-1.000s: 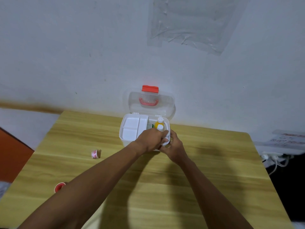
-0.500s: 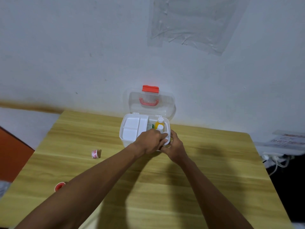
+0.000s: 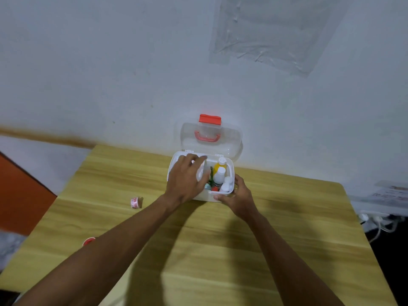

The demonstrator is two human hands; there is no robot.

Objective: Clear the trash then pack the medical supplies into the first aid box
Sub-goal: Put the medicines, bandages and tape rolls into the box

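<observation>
Bottles filled the right half of the first aid box (image 3: 223, 196): a yellow bottle (image 3: 218, 167) with a white cap at the back and two white bottles (image 3: 219, 175) in front of it, all upright and close together. Beside them, toward the middle of the box, lay something green, a small teal thing and a small red thing, too small to make out. The box sat at the far edge of the wooden table (image 3: 220, 261), up against the wall, and its clear lid (image 3: 229, 140) with the orange latch and handle stood open behind it. My left hand (image 3: 185, 180) lay over the white tray (image 3: 201, 173) in the left half of the box, fingers spread across its top and thumb down along its right edge. I could not tell whether I gripped the tray or only rested on it. My right hand (image 3: 237, 196) held the box at its near right corner, fingers curled round the right wall and thumb along the front. A pink and white roll of tape (image 3: 136, 202) lay on the table well to the left of the box. Nearer me, a red-rimmed round thing (image 3: 88, 241) showed partly from behind my left forearm.
</observation>
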